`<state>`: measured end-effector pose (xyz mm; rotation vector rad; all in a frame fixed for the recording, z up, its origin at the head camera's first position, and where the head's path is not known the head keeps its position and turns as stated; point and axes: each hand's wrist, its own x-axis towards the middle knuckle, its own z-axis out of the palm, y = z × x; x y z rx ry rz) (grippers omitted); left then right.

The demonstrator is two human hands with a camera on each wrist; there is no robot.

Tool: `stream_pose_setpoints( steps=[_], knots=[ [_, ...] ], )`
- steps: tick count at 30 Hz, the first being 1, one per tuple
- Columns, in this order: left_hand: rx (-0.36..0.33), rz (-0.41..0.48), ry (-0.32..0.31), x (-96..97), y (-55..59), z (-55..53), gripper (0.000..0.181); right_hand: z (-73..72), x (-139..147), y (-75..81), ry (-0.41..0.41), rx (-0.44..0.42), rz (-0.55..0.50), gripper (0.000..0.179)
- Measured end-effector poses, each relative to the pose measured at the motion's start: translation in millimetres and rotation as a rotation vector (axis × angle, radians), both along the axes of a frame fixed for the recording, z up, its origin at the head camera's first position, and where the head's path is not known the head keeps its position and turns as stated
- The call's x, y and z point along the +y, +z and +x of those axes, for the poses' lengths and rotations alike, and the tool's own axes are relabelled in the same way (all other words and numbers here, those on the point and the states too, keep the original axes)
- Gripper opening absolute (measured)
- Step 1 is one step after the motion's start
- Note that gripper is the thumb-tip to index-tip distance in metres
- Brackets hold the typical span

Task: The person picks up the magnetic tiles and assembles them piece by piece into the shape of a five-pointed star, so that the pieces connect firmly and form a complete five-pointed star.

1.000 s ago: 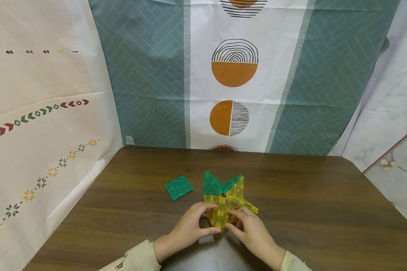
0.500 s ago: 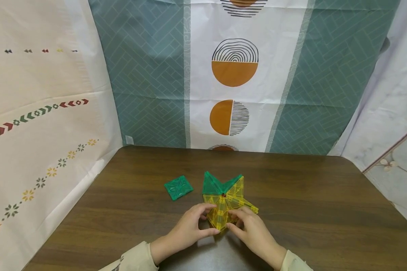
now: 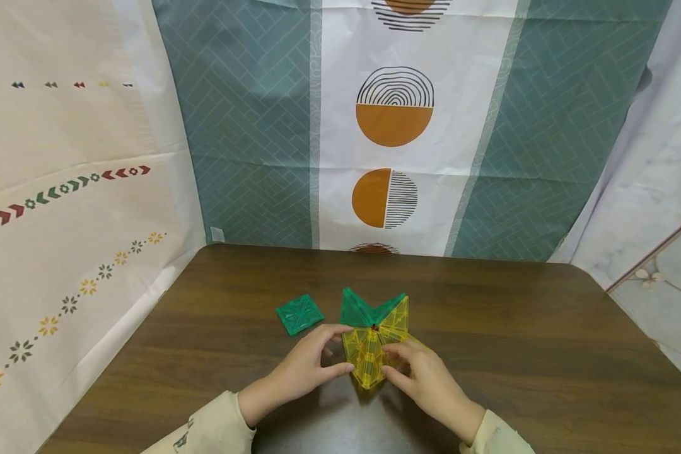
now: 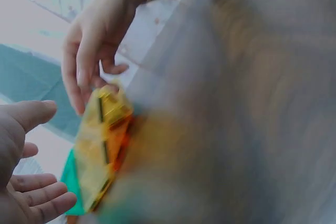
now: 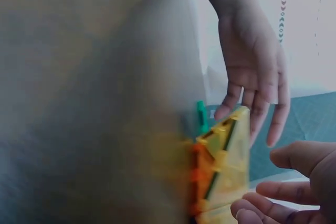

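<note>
A star-shaped build of translucent magnetic tiles (image 3: 366,366) stands on the table, yellow toward me and green at the far side. Small red parts show at its centre. My left hand (image 3: 302,362) is at its left side with thumb and fingers spread apart; in the left wrist view those fingers are extended beside the tiles. My right hand (image 3: 428,381) is at the right of the front point, thumb and index finger apart and fingertips close to the yellow tiles (image 5: 226,156). It hides part of the star's right arm.
A flat green square tile (image 3: 299,314) lies on the wooden table (image 3: 516,334), left of the star. Patterned cloth hangs (image 3: 250,126) behind the table, with more cloth along the left and right sides.
My left hand has moved left and slightly back from the star's front point, its thumb now at the left edge. My right hand has shifted slightly right. The star stays in place.
</note>
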<state>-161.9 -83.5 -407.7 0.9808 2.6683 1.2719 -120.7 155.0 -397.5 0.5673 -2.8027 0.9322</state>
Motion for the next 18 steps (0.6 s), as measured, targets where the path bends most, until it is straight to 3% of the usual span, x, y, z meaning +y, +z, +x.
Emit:
stream_pose_setpoints(
  steps=[5,12,18],
  knots=[
    [0.079,-0.070,0.012,-15.6,10.9,-11.7,0.058,-9.8,0.1,20.4,0.058,0.001,-0.015,0.030],
    [0.183,-0.222,0.076,-39.1,21.5,-32.2,0.061,-30.8,-8.4,47.9,0.143,-0.032,0.008,0.031],
    [0.186,-0.278,0.102,-55.6,21.6,-52.1,0.066,-55.7,-21.5,63.5,0.196,-0.111,0.022,0.032]
  ],
)
